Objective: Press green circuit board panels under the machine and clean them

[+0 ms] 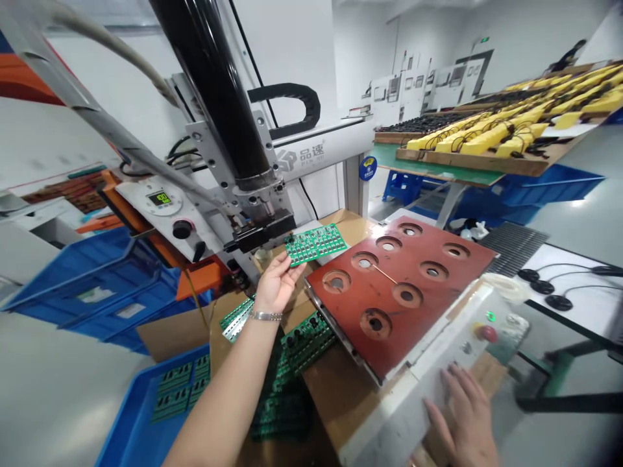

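My left hand [276, 285] pinches the near left edge of a green circuit board [316, 244], which is tilted so that rows of small parts show. The board is beside the far left edge of a reddish-brown plate [374, 253] with several round recesses. Fingers apart, my right hand [462, 415] lies on the pale front panel [418, 395] of the machine, near a red knob [487, 333] and a lit green button [490, 316]. Under my left forearm are more circuit boards [309, 340], partly hidden by the arm.
Above my left hand hangs the machine's black head [257, 230]. A blue bin [131, 415] of circuit boards is at lower left, with stacked blue crates [92, 292] behind. Cabled black discs [559, 302] lie at right. Yellow units [467, 139] fill trays farther back, where a person [567, 58] is visible.
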Demonstrator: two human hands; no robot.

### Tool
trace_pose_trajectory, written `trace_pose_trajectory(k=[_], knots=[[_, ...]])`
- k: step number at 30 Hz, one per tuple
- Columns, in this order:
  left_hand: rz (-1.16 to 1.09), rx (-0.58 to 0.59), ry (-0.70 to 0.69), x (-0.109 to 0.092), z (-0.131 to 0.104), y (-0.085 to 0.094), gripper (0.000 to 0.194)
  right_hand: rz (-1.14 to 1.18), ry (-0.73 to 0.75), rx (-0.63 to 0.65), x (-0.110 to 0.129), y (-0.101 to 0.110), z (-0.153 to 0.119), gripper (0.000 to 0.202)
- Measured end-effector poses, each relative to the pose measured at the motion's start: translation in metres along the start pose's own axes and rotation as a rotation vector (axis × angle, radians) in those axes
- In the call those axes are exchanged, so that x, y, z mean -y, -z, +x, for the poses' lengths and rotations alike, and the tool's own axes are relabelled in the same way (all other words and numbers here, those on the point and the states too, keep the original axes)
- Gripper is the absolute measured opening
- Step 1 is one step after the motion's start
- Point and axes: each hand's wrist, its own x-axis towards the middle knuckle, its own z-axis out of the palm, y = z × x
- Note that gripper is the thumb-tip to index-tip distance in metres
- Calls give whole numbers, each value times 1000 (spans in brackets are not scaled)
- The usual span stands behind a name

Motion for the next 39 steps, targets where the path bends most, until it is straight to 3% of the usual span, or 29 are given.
trace_pose_trajectory(k=[20, 30, 39], knots=[[-37, 2, -47, 0, 8, -2, 24, 15, 0, 2, 1, 1, 2, 58], [-48, 12, -47, 0, 8, -6, 6, 25, 6, 8, 1, 1, 3, 58], [-40, 18, -36, 0, 5, -3, 8, 25, -8, -1, 0, 0, 0, 57]])
